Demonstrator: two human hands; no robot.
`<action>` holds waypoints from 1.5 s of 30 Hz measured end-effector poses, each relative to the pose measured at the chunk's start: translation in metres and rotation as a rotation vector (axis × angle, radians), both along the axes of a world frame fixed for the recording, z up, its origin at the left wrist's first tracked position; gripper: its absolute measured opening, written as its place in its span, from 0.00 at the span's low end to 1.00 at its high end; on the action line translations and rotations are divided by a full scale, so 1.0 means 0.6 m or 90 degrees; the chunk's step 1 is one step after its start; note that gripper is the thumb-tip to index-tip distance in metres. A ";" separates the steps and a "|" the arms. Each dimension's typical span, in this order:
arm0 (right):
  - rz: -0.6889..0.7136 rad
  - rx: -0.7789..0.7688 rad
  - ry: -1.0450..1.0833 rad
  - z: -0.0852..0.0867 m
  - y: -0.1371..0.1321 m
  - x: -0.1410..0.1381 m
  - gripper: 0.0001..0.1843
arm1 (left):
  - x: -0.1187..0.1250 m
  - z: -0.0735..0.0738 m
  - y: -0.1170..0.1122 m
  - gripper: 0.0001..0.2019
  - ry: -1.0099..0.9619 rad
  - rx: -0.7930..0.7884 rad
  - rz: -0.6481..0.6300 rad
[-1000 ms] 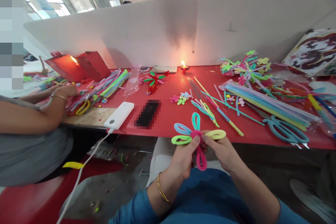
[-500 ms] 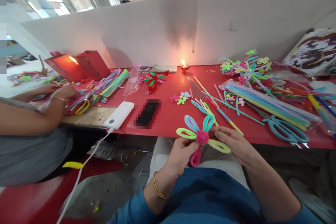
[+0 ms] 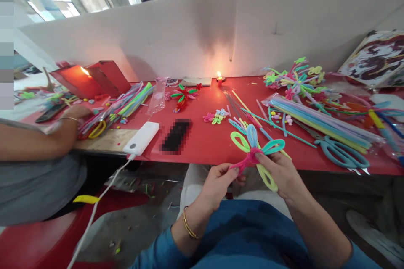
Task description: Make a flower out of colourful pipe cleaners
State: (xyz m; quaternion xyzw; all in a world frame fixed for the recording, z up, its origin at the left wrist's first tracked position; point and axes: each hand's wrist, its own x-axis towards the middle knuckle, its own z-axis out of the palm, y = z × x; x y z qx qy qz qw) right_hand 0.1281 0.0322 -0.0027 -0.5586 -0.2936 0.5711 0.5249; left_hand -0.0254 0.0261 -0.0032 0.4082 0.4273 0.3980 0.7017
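Observation:
Between my hands, above my lap, is a pipe-cleaner flower (image 3: pixel 252 134) with looped petals in green, blue, teal, yellow and pink round a pink centre. My left hand (image 3: pixel 217 183) pinches the pink petal at the lower left. The thumb of my right hand (image 3: pixel 282 174) presses on the pink centre, its other fingers behind the flower and partly hidden. Just beyond, on the red table (image 3: pixel 195 147), lie loose pipe cleaners (image 3: pixel 241 126) and small pipe-cleaner blossoms (image 3: pixel 216 116).
A lit candle (image 3: pixel 220 80) burns by the white partition (image 3: pixel 158 42). Blue-handled scissors (image 3: pixel 342 153) and bagged pipe cleaners (image 3: pixel 325 124) lie right. A white power bank (image 3: pixel 142 138) with a cable and a blurred dark object (image 3: pixel 176 135) lie left. A co-worker's arm (image 3: pixel 41 138) rests farther left.
The flower has turned clockwise, its pink petal swinging to the left. My right hand has moved onto the centre, while my left hand has shifted its hold to the pink petal.

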 end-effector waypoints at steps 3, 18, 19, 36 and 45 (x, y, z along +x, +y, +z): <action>-0.027 0.025 0.014 -0.009 0.002 -0.003 0.13 | 0.004 -0.003 -0.001 0.12 -0.001 -0.011 0.008; -0.115 0.044 0.172 -0.013 0.004 -0.023 0.12 | 0.001 -0.038 0.003 0.18 -0.152 0.009 0.001; -0.103 0.055 0.182 -0.012 0.002 -0.026 0.11 | 0.004 -0.038 0.002 0.18 -0.152 0.024 0.000; -0.046 0.172 0.010 -0.032 -0.006 0.015 0.15 | 0.010 -0.014 0.019 0.08 -0.108 -0.016 0.165; 0.221 0.086 -0.163 -0.005 -0.006 0.008 0.14 | 0.011 -0.014 0.019 0.08 -0.039 0.031 0.034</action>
